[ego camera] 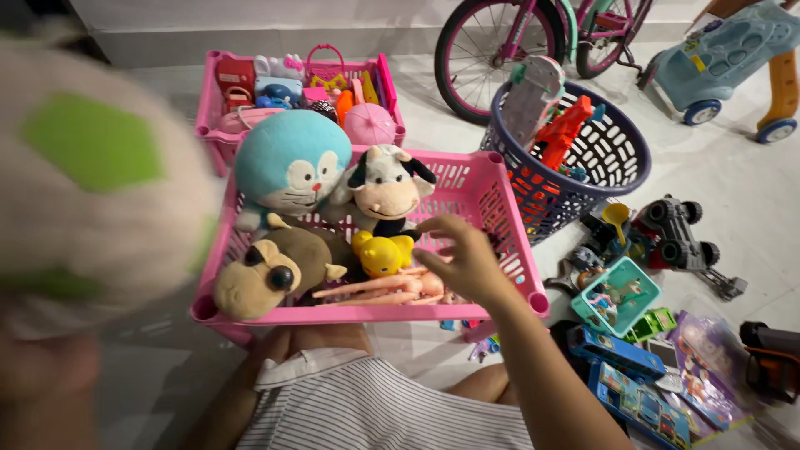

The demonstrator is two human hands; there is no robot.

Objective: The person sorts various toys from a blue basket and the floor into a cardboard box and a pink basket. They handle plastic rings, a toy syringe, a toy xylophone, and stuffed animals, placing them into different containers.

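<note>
Two hands are showing. Your right hand (467, 254) is hovering with fingers spread and empty over the pink basket (500, 217), just at 3 o'clock of the yellow duck (382, 254) and above the doll (392, 287). At 9 o'clock, very close and blurred, your left hand (50, 367) is sitting under a cream and green plush ball (92, 175); whether it is gripping, you cannot tell.

My clothing: one garment (375, 408) in white with fine dark horizontal stripes, its pale hem folded over at the lap. My right arm (542, 367) is bare to the edge of view, no sleeve, watch or band. My right hand (467, 258): no rings, no glove.
</note>
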